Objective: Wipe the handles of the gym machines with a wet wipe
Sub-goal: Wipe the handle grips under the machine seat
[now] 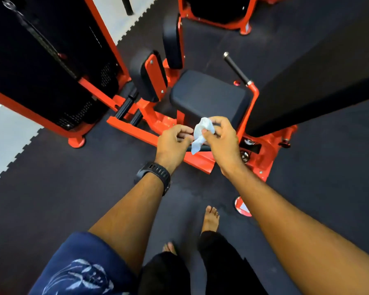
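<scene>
**Wipe held in the hands, handle ahead on the right**

The right hand (221, 137) pinches the crumpled wet wipe (201, 133) between thumb and fingers. The left hand (174, 143) is curled just beside it; I cannot tell if it grips the wipe. Both arms reach forward, wrists close together. The black handle (235, 68) lies beyond the seat (209, 94), forward and right, and its far end slants left. The right hand is nearer to it.

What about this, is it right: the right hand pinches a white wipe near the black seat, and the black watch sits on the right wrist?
One detail is wrong. The head view shows the black watch on the left wrist, not the right. The rest stands: the right hand pinches the white wipe near the black seat.
</scene>
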Tool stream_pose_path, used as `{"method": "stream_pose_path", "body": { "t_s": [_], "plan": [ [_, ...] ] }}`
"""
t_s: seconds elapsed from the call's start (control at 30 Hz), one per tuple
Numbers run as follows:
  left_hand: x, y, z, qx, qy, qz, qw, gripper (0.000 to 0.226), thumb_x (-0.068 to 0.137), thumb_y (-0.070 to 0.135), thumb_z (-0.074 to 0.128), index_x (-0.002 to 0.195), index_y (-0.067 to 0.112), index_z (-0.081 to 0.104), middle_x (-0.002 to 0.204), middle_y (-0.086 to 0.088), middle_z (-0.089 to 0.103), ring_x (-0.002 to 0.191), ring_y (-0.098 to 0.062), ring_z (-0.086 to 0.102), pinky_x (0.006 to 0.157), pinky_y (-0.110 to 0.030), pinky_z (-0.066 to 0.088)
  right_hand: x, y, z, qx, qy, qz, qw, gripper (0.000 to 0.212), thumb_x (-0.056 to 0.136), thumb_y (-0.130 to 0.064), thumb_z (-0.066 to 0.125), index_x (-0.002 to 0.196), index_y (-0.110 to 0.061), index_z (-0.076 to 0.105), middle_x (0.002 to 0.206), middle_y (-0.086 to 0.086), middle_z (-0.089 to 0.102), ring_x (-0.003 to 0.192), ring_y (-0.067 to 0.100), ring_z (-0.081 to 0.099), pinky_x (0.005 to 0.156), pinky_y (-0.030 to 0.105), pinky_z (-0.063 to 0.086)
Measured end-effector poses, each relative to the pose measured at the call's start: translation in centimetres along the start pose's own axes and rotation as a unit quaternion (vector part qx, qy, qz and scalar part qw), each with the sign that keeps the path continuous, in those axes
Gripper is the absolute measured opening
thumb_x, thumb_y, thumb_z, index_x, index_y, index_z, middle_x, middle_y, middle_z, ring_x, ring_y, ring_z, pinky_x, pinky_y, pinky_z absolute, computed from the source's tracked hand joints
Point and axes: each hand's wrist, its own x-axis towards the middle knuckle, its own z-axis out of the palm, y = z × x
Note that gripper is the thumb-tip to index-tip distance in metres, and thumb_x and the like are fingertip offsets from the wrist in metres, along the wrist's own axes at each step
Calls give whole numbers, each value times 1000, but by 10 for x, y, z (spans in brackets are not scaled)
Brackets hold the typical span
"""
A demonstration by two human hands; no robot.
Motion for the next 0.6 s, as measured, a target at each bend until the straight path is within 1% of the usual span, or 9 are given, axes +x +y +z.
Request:
{"method": "stream_pose_path", "body": {
  "t_s": [0.07,0.1,0.23,0.27,0.33,0.4,0.47,0.53,0.6],
  "plan": [
    [20,-22,5,28,-8,-17,999,19,89,-2,63,101,9,72,84,5,68,74,-3,58,69,-10,46,15,20,13,-22,12,3,1000,33,86,-10,62,113,-27,67,107,-5,73,98,12,68,90,41,55],
    [32,-34,8,43,-12,-26,999,19,90,-1,62,102,8,73,87,3,68,75,-4,59,69,-6,44,23,32,21,-37,18,4,999,30,87,-8,62,112,-23,70,106,-6,73,98,10,67,90,38,54],
    [70,-79,17,90,-10,-51,995,20,93,1,60,104,11,74,94,-1,71,82,-9,59,71,-2,39,44,78,53,-64,44,6,997,15,92,-10,63,96,-20,73,81,-4,73,79,5,67,78,28,53],
    [79,-92,19,104,-16,-53,993,21,93,1,60,106,11,73,99,-3,72,86,-11,60,73,-4,39,49,89,63,-69,52,5,996,14,92,-6,62,95,-18,70,78,-4,72,75,2,66,74,22,51],
    [93,-115,22,138,-43,-56,988,24,94,4,60,115,10,71,112,-6,71,98,-19,63,87,-16,43,56,106,82,-105,55,-1,993,18,90,1,57,97,-14,64,85,-6,68,76,0,63,71,14,46],
    [103,-138,23,167,-82,-51,981,30,96,6,59,125,9,67,125,-8,66,110,-26,61,99,-28,43,62,118,101,-160,23,-32,986,23,86,6,52,97,-11,61,99,-7,64,91,7,62,81,12,42],
    [107,-156,25,186,-121,-46,974,34,96,5,57,128,11,65,126,-9,65,113,-29,60,98,-32,43,69,129,115,-221,-37,-72,972,18,86,1,49,90,-14,59,103,-8,64,105,16,57,91,18,40],
    [109,-177,27,191,-150,-35,969,38,94,1,52,128,13,64,121,-8,68,108,-30,63,92,-33,48,73,143,126,-285,-106,-94,948,14,89,-9,46,90,-13,59,109,-2,64,112,20,53,95,31,43],
    [108,-193,28,191,-168,-21,967,43,94,-1,50,133,13,61,130,-8,65,112,-31,63,93,-38,53,68,162,134,-352,-135,-83,922,29,89,-7,50,113,-11,65,128,7,61,126,26,49,100,42,47]
  ]
}}
